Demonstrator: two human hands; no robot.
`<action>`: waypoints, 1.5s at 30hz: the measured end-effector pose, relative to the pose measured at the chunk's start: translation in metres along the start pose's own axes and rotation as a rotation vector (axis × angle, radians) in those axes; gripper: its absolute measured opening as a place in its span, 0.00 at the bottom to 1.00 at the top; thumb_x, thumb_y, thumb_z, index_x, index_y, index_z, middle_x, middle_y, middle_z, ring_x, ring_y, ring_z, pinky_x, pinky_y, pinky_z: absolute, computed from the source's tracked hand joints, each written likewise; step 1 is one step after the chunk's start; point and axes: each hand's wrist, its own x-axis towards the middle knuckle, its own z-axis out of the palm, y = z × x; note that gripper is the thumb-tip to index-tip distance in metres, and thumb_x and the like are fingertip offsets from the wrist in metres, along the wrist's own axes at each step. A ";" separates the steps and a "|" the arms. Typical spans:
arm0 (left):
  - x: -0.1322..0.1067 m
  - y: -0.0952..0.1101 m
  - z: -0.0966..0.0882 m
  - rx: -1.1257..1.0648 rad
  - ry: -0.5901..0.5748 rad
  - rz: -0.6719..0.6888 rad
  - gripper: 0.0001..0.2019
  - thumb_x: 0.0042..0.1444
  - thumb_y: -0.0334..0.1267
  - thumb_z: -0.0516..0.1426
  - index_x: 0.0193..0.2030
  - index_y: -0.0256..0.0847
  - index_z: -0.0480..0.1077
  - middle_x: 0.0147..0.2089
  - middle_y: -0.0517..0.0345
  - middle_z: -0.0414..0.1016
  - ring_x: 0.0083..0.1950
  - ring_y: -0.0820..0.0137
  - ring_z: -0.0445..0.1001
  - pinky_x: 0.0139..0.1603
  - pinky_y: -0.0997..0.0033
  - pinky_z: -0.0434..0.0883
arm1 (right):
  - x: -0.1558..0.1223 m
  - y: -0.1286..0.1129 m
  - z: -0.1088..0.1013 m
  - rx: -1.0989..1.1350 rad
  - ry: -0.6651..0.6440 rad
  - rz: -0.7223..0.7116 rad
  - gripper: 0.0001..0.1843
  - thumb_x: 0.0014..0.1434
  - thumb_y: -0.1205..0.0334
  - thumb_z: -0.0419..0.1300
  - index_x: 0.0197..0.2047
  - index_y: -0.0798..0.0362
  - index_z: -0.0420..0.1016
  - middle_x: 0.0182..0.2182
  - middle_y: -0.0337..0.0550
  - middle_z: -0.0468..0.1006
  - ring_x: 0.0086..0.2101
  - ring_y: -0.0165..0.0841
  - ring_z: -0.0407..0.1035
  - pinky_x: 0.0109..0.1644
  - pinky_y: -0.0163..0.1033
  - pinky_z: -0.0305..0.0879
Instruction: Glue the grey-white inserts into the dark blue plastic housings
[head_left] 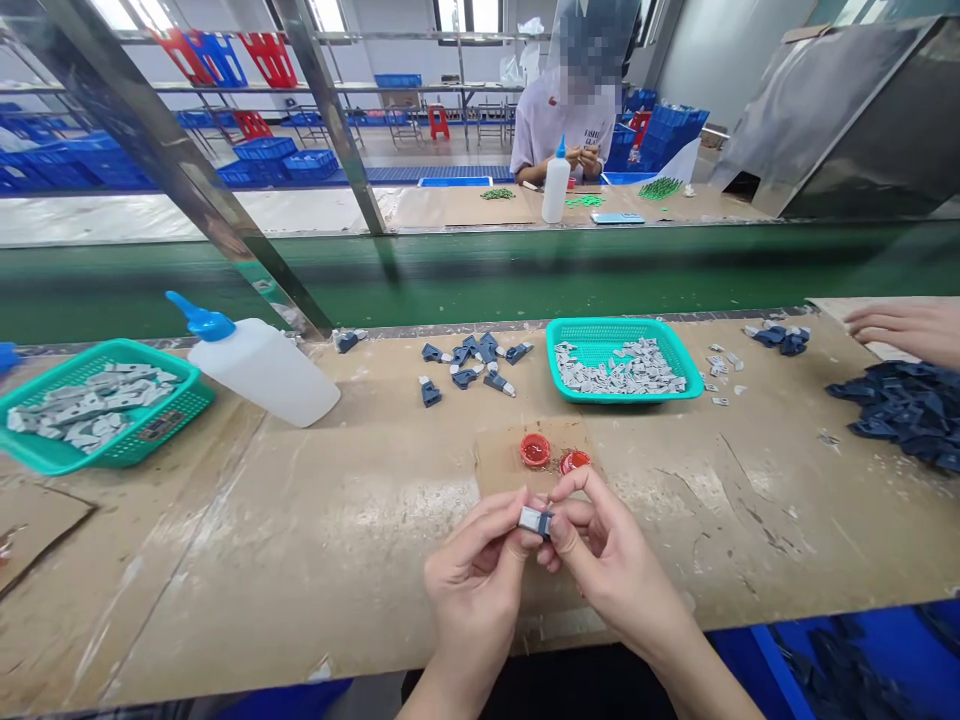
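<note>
Plastic part [535, 521], grey and navy, is held above the near part of the bench, pinched between the fingertips of the left hand [472, 590] and the right hand [615, 560], both sets of fingers closed narrowly on it. Just beyond, two red caps [555, 456] rest on a cardboard square [499, 462]. Farther away, loose navy pieces [469, 360] lie left of a teal basket [622, 325] of grey parts. A white squeeze bottle [262, 372] lies tilted further left, beside a second teal basket [150, 352]. At right, another person's hand [907, 335] is near a navy heap [900, 415]. Across a green conveyor belt [480, 285], a co-worker [570, 130] sits working.
</note>
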 end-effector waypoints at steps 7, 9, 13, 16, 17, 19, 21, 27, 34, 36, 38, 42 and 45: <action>0.014 -0.002 -0.009 -0.140 -0.242 -0.360 0.19 0.50 0.35 0.65 0.50 0.39 0.76 0.41 0.49 0.81 0.32 0.68 0.78 0.31 0.72 0.77 | 0.010 -0.009 -0.002 -0.141 -0.074 0.184 0.19 0.58 0.44 0.61 0.35 0.50 0.60 0.21 0.37 0.77 0.21 0.29 0.71 0.16 0.26 0.52; 0.017 -0.001 -0.010 -0.095 -0.222 -0.403 0.19 0.50 0.36 0.65 0.50 0.38 0.75 0.44 0.48 0.81 0.42 0.64 0.79 0.43 0.69 0.77 | 0.013 -0.017 -0.006 -0.205 -0.129 0.195 0.18 0.60 0.43 0.57 0.36 0.50 0.61 0.23 0.39 0.78 0.22 0.30 0.72 0.18 0.27 0.53; 0.029 -0.008 -0.033 0.112 -0.111 -0.345 0.23 0.56 0.42 0.60 0.57 0.37 0.68 0.49 0.47 0.78 0.52 0.62 0.76 0.58 0.60 0.69 | 0.034 -0.042 -0.040 -0.487 -0.057 0.013 0.16 0.65 0.46 0.50 0.42 0.50 0.66 0.31 0.45 0.81 0.29 0.34 0.74 0.26 0.34 0.63; 0.048 -0.016 -0.072 0.417 -0.014 -0.160 0.22 0.60 0.44 0.55 0.59 0.40 0.65 0.52 0.46 0.76 0.55 0.61 0.74 0.61 0.57 0.66 | 0.074 -0.064 -0.082 -0.944 0.200 -0.258 0.10 0.63 0.55 0.55 0.45 0.49 0.71 0.34 0.45 0.81 0.33 0.37 0.74 0.35 0.39 0.66; 0.056 -0.016 -0.087 0.562 0.019 -0.093 0.21 0.62 0.44 0.53 0.59 0.40 0.64 0.52 0.46 0.75 0.55 0.59 0.73 0.60 0.55 0.66 | 0.092 -0.069 -0.096 -1.127 0.235 -0.279 0.09 0.62 0.58 0.55 0.44 0.48 0.73 0.37 0.45 0.81 0.35 0.38 0.74 0.37 0.40 0.65; 0.071 -0.014 -0.117 0.908 0.068 0.002 0.21 0.63 0.42 0.49 0.60 0.39 0.63 0.51 0.44 0.75 0.53 0.56 0.73 0.57 0.51 0.67 | 0.128 -0.076 -0.118 -1.369 0.166 -0.228 0.13 0.61 0.65 0.53 0.45 0.49 0.76 0.41 0.45 0.81 0.38 0.38 0.74 0.38 0.39 0.65; 0.085 -0.010 -0.144 1.223 0.129 0.050 0.23 0.63 0.39 0.46 0.64 0.34 0.58 0.53 0.39 0.73 0.53 0.50 0.73 0.53 0.47 0.69 | 0.161 -0.076 -0.129 -1.417 0.084 -0.188 0.15 0.60 0.70 0.53 0.43 0.49 0.79 0.40 0.45 0.82 0.39 0.38 0.75 0.38 0.37 0.65; 0.111 -0.015 -0.203 1.677 0.079 0.089 0.27 0.58 0.28 0.44 0.65 0.21 0.55 0.56 0.27 0.68 0.55 0.43 0.70 0.50 0.47 0.70 | 0.216 -0.064 -0.120 -1.443 -0.083 -0.170 0.10 0.53 0.63 0.65 0.40 0.48 0.81 0.40 0.41 0.82 0.40 0.38 0.75 0.41 0.35 0.66; 0.133 -0.017 -0.179 1.657 -0.063 0.350 0.22 0.61 0.33 0.45 0.60 0.30 0.65 0.59 0.33 0.66 0.62 0.48 0.64 0.59 0.48 0.64 | 0.223 -0.058 -0.112 -1.479 -0.098 -0.120 0.01 0.49 0.65 0.66 0.28 0.53 0.79 0.30 0.46 0.81 0.34 0.40 0.74 0.34 0.36 0.62; 0.142 -0.013 -0.153 1.561 -0.164 0.333 0.22 0.63 0.41 0.46 0.59 0.33 0.66 0.58 0.37 0.67 0.59 0.52 0.66 0.58 0.53 0.65 | 0.220 -0.057 -0.113 -1.458 -0.096 -0.115 0.03 0.50 0.64 0.66 0.26 0.52 0.78 0.28 0.45 0.81 0.32 0.39 0.74 0.32 0.36 0.61; 0.152 -0.010 -0.126 1.501 -0.220 0.261 0.23 0.63 0.47 0.47 0.58 0.36 0.66 0.55 0.41 0.71 0.56 0.54 0.70 0.55 0.57 0.67 | 0.218 -0.056 -0.114 -1.423 -0.081 -0.113 0.04 0.49 0.62 0.66 0.26 0.52 0.78 0.28 0.45 0.81 0.32 0.39 0.74 0.32 0.36 0.61; 0.175 -0.017 -0.089 1.483 -0.254 0.178 0.28 0.60 0.55 0.50 0.58 0.37 0.66 0.45 0.43 0.76 0.46 0.53 0.75 0.46 0.57 0.70 | 0.218 -0.055 -0.118 -1.295 -0.031 -0.091 0.06 0.47 0.61 0.66 0.31 0.53 0.79 0.29 0.44 0.82 0.32 0.38 0.75 0.32 0.35 0.64; 0.187 -0.023 -0.079 1.461 -0.286 0.142 0.26 0.56 0.50 0.56 0.57 0.35 0.67 0.43 0.40 0.77 0.46 0.49 0.75 0.45 0.55 0.70 | 0.212 -0.061 -0.124 -1.178 0.026 -0.084 0.16 0.50 0.60 0.64 0.43 0.55 0.79 0.30 0.46 0.82 0.30 0.37 0.75 0.30 0.35 0.65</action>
